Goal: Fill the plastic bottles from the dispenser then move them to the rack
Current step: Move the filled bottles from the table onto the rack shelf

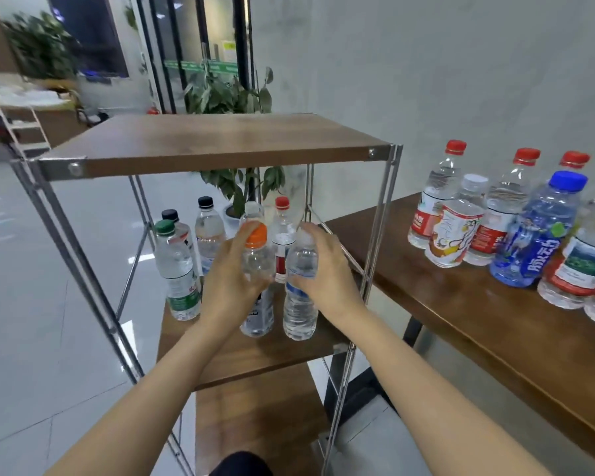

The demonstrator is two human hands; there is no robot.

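A metal-framed rack (378, 214) with wooden shelves stands in front of me. On its middle shelf my left hand (229, 280) grips a clear bottle with an orange cap (256, 266). Right beside it my right hand (323, 266) grips a clear bottle with a blue label (299, 304), its cap hidden under my fingers. Both bottles stand upright on the shelf board. Behind them on the same shelf stand a green-capped bottle (177, 269), two black-capped bottles (208, 225) and a red-capped bottle (282, 231).
A wooden table (461, 321) to the right carries several filled bottles, among them a blue one (536, 235) and red-capped ones (437, 190). A potted plant (244, 187) stands behind the rack. The rack's top shelf (203, 142) is bare. No dispenser is in view.
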